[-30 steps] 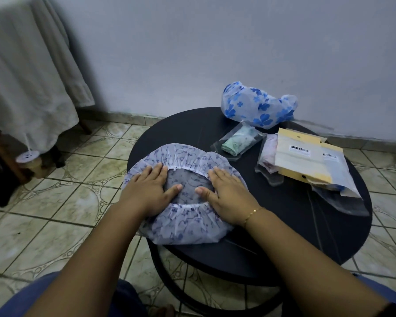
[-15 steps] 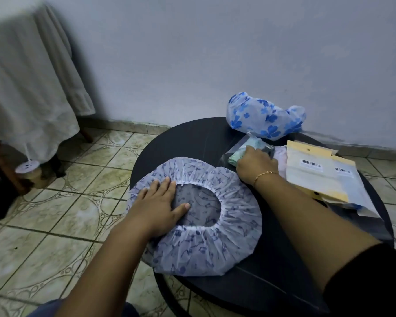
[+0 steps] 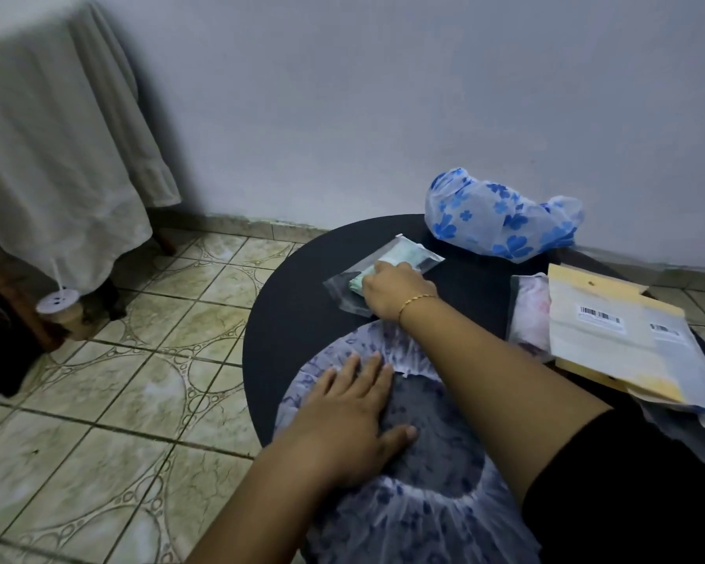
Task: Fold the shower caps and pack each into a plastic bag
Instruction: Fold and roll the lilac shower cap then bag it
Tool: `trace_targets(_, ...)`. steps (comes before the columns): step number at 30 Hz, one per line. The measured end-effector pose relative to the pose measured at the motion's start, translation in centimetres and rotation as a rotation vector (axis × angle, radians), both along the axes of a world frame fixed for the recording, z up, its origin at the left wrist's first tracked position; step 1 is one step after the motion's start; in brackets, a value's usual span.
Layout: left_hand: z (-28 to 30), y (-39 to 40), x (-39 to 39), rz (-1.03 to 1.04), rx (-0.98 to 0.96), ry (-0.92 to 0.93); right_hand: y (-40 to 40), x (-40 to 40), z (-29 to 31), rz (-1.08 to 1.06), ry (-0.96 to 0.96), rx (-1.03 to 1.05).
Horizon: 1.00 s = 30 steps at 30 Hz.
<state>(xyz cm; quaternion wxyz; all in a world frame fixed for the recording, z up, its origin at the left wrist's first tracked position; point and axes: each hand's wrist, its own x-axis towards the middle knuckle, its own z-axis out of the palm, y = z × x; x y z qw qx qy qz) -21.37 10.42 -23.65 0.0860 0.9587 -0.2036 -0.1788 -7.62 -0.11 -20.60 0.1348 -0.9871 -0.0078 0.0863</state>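
Where right hand (image 3: 395, 289) covers bagged cap (image 3: 383, 270), fingers hidden.

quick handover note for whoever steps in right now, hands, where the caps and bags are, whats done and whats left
Left hand: flat, pressing the purple shower cap, which lies spread open at the near edge of the round black table.
Right hand: reaching across, on the bagged green cap; grip hidden.
Done: green cap folded and bagged; a pinkish one looks bagged, partly under the stack of empty bags.
Left: fold and bag the purple cap, then the blue flowered cap, bunched at the far edge.
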Motion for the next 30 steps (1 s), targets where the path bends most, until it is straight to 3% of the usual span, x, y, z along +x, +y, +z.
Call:
trace_targets(7,-1.1,-2.0,3.0,-0.048,-0.097,-0.084,3.3,1.6,-0.1,0.221,0.030,-0.009)
trace_targets(12,-1.5,-3.3,4.5,-0.018,-0.118,-0.113,0.3,0.1,2.1,0.157,-0.097,0.043)
trace_targets(16,-1.3,-3.8,4.9,0.002,-0.153,-0.132,-6.2,-2.5,2.9,0.033,-0.176,-0.119)
trace_targets(21,-0.1,-4.4,5.2,0.036,-0.173,-0.188,-14.4,-5.1,2.4,-0.166,-0.101,-0.297)
trace_targets(25,-0.1,-4.7,5.0,0.062,-0.052,-0.119,-16.7,-5.5,1.7,-0.134,0.057,-0.437)
trace_targets(30,-0.3,-3.7,3.6,-0.006,-0.046,-0.049,-16.3,-5.1,0.3,-0.100,-0.100,-0.648)
